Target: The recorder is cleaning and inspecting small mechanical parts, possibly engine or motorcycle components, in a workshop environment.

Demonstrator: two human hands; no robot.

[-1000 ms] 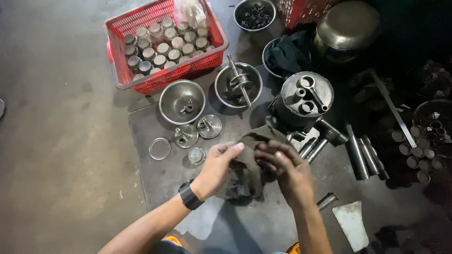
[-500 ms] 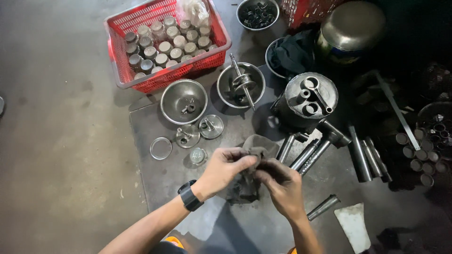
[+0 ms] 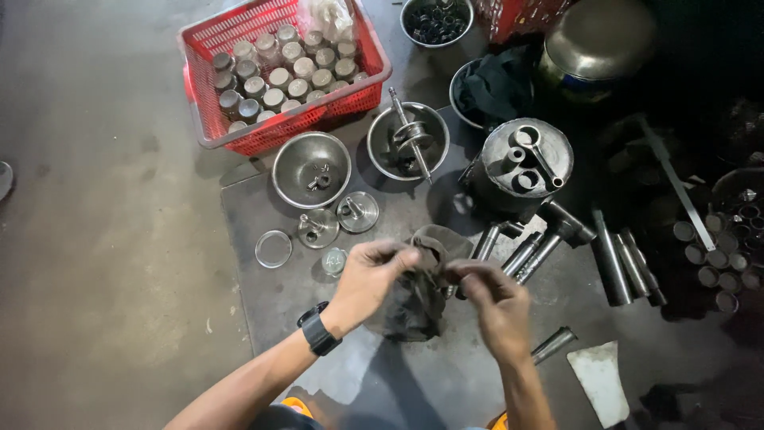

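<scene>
My left hand (image 3: 372,275) and my right hand (image 3: 492,301) both grip a dark grey, greasy cloth (image 3: 422,291) over a dark mat (image 3: 414,374) on the floor. The cloth hangs bunched between the two hands, and whatever may be wrapped in it is hidden. A black watch sits on my left wrist. Just beyond the cloth lie several metal rods (image 3: 525,251). To the left of my left hand are a small round part (image 3: 334,260) and a thin metal ring (image 3: 274,248).
A red basket (image 3: 208,135) of metal cylinders stands at the back left. Two steel bowls (image 3: 312,169) (image 3: 408,142) hold parts, with two round lids (image 3: 337,219) in front. A dark drum (image 3: 521,163) with tools, more rods (image 3: 629,263) and a white scrap (image 3: 601,381) lie right.
Both hands with the cloth have shifted slightly nearer and left on the mat, kneading the cloth between them. The view has tilted a little.
</scene>
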